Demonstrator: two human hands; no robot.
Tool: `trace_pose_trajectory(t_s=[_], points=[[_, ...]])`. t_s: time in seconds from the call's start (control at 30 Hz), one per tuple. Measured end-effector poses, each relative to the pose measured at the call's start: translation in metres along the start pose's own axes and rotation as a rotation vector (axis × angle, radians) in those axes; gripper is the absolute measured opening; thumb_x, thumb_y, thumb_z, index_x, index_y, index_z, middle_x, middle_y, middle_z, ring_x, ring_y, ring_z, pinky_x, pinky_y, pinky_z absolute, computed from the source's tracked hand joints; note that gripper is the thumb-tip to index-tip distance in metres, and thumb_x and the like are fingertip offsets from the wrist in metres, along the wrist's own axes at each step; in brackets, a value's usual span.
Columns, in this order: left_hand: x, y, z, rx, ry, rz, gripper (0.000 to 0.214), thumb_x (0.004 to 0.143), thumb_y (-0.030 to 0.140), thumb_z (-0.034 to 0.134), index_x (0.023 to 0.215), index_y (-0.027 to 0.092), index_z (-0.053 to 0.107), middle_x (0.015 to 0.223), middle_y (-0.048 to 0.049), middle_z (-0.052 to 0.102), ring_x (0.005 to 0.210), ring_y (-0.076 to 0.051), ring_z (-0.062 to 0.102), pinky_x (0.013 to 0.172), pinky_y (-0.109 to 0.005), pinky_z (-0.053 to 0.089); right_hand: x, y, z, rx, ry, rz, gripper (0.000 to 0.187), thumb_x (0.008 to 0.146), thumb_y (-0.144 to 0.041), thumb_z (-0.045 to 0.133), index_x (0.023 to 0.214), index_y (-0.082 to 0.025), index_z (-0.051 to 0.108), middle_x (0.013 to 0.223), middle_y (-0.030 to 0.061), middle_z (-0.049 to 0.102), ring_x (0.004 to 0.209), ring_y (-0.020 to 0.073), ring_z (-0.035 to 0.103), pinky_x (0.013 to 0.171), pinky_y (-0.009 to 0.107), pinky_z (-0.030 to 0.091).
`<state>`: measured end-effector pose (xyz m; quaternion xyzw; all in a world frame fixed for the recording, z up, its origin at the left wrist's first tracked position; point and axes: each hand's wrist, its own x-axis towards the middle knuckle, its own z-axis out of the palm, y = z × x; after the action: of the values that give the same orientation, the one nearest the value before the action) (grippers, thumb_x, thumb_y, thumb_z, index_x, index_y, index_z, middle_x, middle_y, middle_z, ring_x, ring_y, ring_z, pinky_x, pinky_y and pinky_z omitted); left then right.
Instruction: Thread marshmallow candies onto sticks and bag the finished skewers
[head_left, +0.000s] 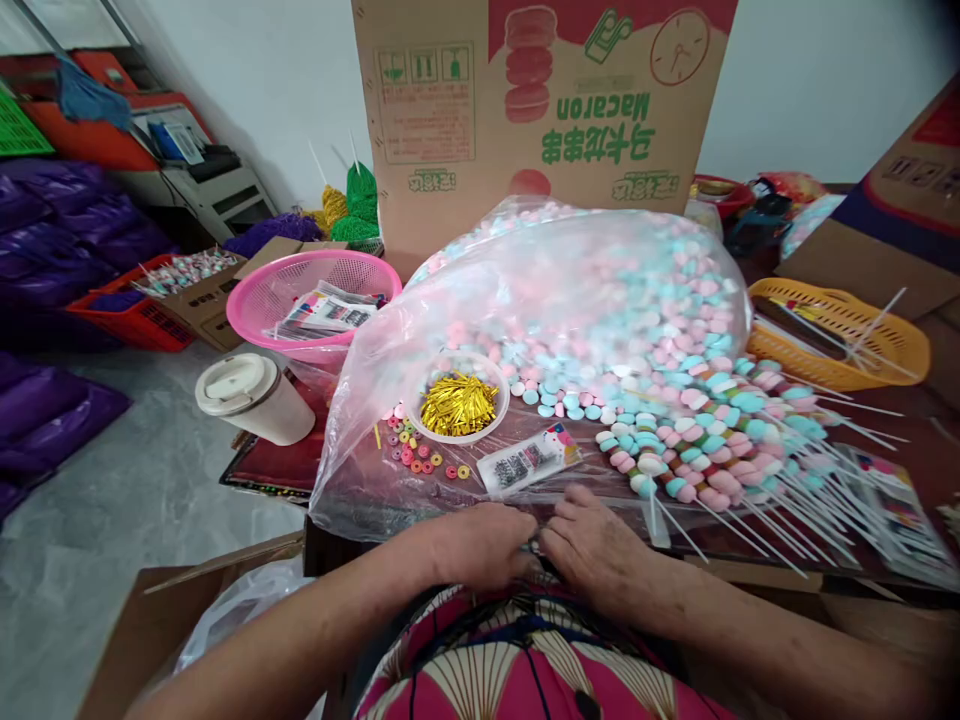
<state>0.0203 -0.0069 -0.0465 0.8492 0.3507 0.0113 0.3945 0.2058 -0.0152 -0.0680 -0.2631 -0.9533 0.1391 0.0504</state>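
My left hand (487, 545) and my right hand (600, 552) meet at the table's front edge, just above my patterned clothing. Both have their fingers curled in, tips close together; whatever lies between them is too small or hidden to make out. Just beyond is a flat printed packet (529, 460). Left of it lie several small ring-shaped candies (420, 455) and a round tub of gold twist ties (459, 405). A large clear plastic bag (585, 270) of pink, blue and white marshmallows spreads behind. To the right, marshmallow skewers (712, 430) are piled with their white sticks pointing towards me.
On the left stand a lidded paper cup (259, 395) and a pink sieve basket (251, 290) of packets. A tall cardboard box (442, 200) backs the table. The right side has a yellow basket (892, 365); an open carton (142, 620) sits low at left.
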Motion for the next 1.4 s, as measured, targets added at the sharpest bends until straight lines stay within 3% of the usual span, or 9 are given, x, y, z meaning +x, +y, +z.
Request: trace_pose_trajectory(t_s=[0.1, 0.23, 0.3, 0.4, 0.5, 0.73, 0.9, 1.13, 1.4], points=[[-0.009, 0.004, 0.006, 0.55, 0.195, 0.14, 0.01, 0.08, 0.015, 0.052, 0.084, 0.012, 0.06, 0.074, -0.0077, 0.063, 0.065, -0.02, 0.058, 0.058, -0.031, 0.046, 0.005, -0.003, 0.001, 0.735, -0.177, 0.301, 0.027, 0.086, -0.024, 0.031, 0.063, -0.02, 0.046, 0.051, -0.0003, 0.05, 0.048, 0.0139, 0.048, 0.052, 0.028, 0.044], [-0.034, -0.004, 0.017, 0.547, 0.587, 0.181, 0.019, 0.087, 0.02, 0.044, 0.09, 0.013, 0.061, 0.077, -0.008, 0.065, 0.068, -0.02, 0.06, 0.062, -0.032, 0.048, 0.03, 0.005, -0.024, 1.249, -0.435, 0.487, 0.033, 0.087, -0.036, 0.03, 0.06, -0.021, 0.042, 0.04, -0.0056, 0.038, 0.036, 0.0106, 0.038, 0.039, 0.023, 0.035], [-0.048, -0.013, 0.025, 0.273, 0.812, 0.035, 0.021, 0.088, 0.021, 0.044, 0.087, 0.014, 0.063, 0.08, -0.0085, 0.067, 0.072, -0.018, 0.061, 0.066, -0.031, 0.048, 0.057, 0.018, -0.043, 1.016, -0.347, 0.427, 0.036, 0.09, -0.041, 0.031, 0.071, -0.019, 0.053, 0.057, 0.0002, 0.057, 0.048, 0.0113, 0.05, 0.046, 0.022, 0.039], [-0.061, -0.023, 0.035, -0.396, 1.103, -0.296, 0.019, 0.083, 0.028, 0.053, 0.08, 0.015, 0.066, 0.071, -0.0046, 0.066, 0.065, -0.014, 0.059, 0.06, -0.024, 0.046, 0.117, 0.037, -0.059, 0.263, -0.035, 0.346, 0.035, 0.094, -0.031, 0.03, 0.083, -0.017, 0.06, 0.085, 0.0069, 0.065, 0.075, 0.0142, 0.059, 0.066, 0.025, 0.045], [-0.066, -0.025, 0.037, -1.075, 1.26, -0.554, 0.028, 0.069, 0.041, 0.068, 0.079, 0.015, 0.065, 0.056, 0.0, 0.059, 0.049, -0.011, 0.051, 0.044, -0.019, 0.035, 0.175, 0.046, -0.047, 0.092, -0.13, 0.311, 0.013, 0.08, -0.018, 0.059, 0.068, -0.015, 0.063, 0.082, 0.0093, 0.066, 0.086, 0.0206, 0.061, 0.072, 0.029, 0.045], [-0.074, -0.027, 0.025, -1.556, 1.29, -0.5, 0.034, 0.056, 0.039, 0.077, 0.072, 0.013, 0.061, 0.054, -0.002, 0.06, 0.038, -0.003, 0.04, 0.037, -0.013, 0.017, 0.2, 0.067, -0.02, 0.006, -0.29, 0.21, 0.028, 0.091, -0.033, 0.051, 0.114, -0.018, 0.056, 0.116, 0.0075, 0.057, 0.096, 0.0183, 0.058, 0.082, 0.038, 0.051], [-0.07, -0.026, 0.02, -1.658, 1.253, -0.447, 0.031, 0.053, 0.032, 0.076, 0.07, 0.014, 0.057, 0.063, -0.0031, 0.063, 0.044, -0.007, 0.05, 0.036, -0.013, 0.019, 0.198, 0.076, -0.023, -0.038, -0.313, 0.143, 0.029, 0.09, -0.033, 0.052, 0.115, -0.019, 0.055, 0.117, 0.0071, 0.056, 0.098, 0.0189, 0.058, 0.082, 0.039, 0.05], [-0.072, -0.025, 0.027, -1.761, 1.217, -0.46, 0.029, 0.054, 0.031, 0.075, 0.068, 0.013, 0.056, 0.06, -0.0029, 0.061, 0.041, -0.007, 0.048, 0.034, -0.013, 0.015, 0.21, 0.073, -0.042, 0.035, -0.197, 0.093, 0.013, 0.081, -0.013, 0.057, 0.073, -0.015, 0.067, 0.093, 0.0078, 0.068, 0.091, 0.0179, 0.06, 0.082, 0.028, 0.044], [-0.064, -0.024, 0.012, -1.709, 1.265, -0.375, 0.033, 0.053, 0.033, 0.079, 0.069, 0.013, 0.057, 0.057, -0.0011, 0.058, 0.041, -0.005, 0.043, 0.036, -0.013, 0.018, 0.183, 0.063, -0.067, 0.296, -0.07, 0.212, 0.032, 0.086, -0.014, 0.036, 0.105, -0.013, 0.062, 0.067, -0.0002, 0.063, 0.049, 0.0088, 0.056, 0.048, 0.021, 0.043]])
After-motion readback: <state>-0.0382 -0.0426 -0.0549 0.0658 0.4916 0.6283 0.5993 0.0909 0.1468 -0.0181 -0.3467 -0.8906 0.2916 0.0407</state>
